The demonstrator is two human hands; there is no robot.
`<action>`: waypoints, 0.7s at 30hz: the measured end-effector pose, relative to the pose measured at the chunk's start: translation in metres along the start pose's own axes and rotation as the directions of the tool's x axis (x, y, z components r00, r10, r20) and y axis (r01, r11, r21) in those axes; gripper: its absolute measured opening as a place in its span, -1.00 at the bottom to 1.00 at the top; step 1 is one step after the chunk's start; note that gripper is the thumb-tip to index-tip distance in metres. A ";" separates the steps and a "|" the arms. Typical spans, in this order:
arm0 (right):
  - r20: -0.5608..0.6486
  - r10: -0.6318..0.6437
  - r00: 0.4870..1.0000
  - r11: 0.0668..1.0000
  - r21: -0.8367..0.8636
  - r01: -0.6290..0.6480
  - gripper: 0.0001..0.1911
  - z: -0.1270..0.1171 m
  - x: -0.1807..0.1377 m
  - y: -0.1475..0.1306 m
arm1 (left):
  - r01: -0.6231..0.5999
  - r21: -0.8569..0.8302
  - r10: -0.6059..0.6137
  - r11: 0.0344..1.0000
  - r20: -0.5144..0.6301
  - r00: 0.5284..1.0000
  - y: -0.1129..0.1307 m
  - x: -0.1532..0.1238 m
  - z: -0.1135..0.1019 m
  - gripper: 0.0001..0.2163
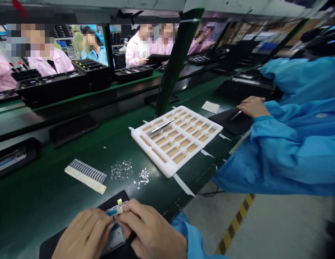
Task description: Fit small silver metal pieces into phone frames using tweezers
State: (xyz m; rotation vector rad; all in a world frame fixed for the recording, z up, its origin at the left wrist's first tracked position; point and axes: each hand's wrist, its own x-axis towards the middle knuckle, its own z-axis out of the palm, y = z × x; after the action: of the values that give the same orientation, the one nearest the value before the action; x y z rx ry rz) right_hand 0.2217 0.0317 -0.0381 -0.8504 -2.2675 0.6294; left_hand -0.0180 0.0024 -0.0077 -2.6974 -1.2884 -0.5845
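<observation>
1. Between the left fingers [95, 226] and right fingers [137, 210], a small assembly [112, 212] fills the gap.
2. Left of the left fingers, past the black mat [55, 238], bare desk [23, 208] leaves room to pass.
3. Ahead of them, a pin strip [85, 181] lies low across the way.
4. Ahead of the right fingers, loose metal pieces [144, 176] lie scattered; a narrow bare lane separates them from the white tray [168, 169].
5. Beyond that tray, a green post [179, 57] blocks reach.

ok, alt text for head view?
Left hand and right hand hold a small device over a black pad on a green bench. Beyond lie a pin strip, loose metal bits and a white tray; co-worker in blue at right.
</observation>
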 end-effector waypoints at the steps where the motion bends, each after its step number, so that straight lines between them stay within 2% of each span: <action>1: 0.010 0.013 1.000 1.000 -0.007 -0.013 -0.77 -0.001 0.002 0.003 | 0.057 0.005 -0.057 0.998 -0.004 0.998 -0.002 -0.006 0.002 -0.73; 3: 0.035 0.053 0.998 0.998 -0.014 -0.053 -0.78 -0.002 0.005 0.010 | 0.152 0.041 -0.151 0.988 -0.020 0.988 -0.007 -0.016 0.005 -0.65; 4: 0.043 0.076 0.996 0.997 -0.018 -0.076 -0.79 -0.002 0.007 0.014 | 0.160 0.062 -0.159 0.985 -0.027 0.987 -0.009 -0.019 0.006 -0.62; 9: 0.105 0.120 0.987 0.992 -0.056 -0.115 -0.77 0.003 0.010 0.024 | 0.057 0.087 -0.051 0.995 -0.072 0.996 -0.009 -0.015 0.001 -0.56; 12: 0.151 0.119 0.981 0.991 -0.077 -0.108 -0.69 0.004 0.009 0.025 | 0.043 0.081 -0.037 0.996 -0.078 0.996 -0.006 -0.011 -0.002 -0.51; 16: 0.177 0.118 0.977 0.990 -0.095 -0.102 -0.67 0.003 0.009 0.025 | 0.074 0.065 -0.073 0.995 -0.014 0.997 -0.007 -0.024 0.004 -0.56; 21: 0.218 0.111 0.970 0.980 -0.187 -0.070 -0.71 0.003 0.011 0.020 | 0.006 0.100 -0.017 0.995 0.110 0.994 -0.007 -0.042 0.015 -0.63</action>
State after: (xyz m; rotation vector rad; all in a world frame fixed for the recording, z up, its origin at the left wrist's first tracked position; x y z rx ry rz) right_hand 0.2215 0.0528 -0.0482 -1.0188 -2.5338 0.5970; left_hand -0.0428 -0.0194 -0.0384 -2.6760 -1.3221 -0.3658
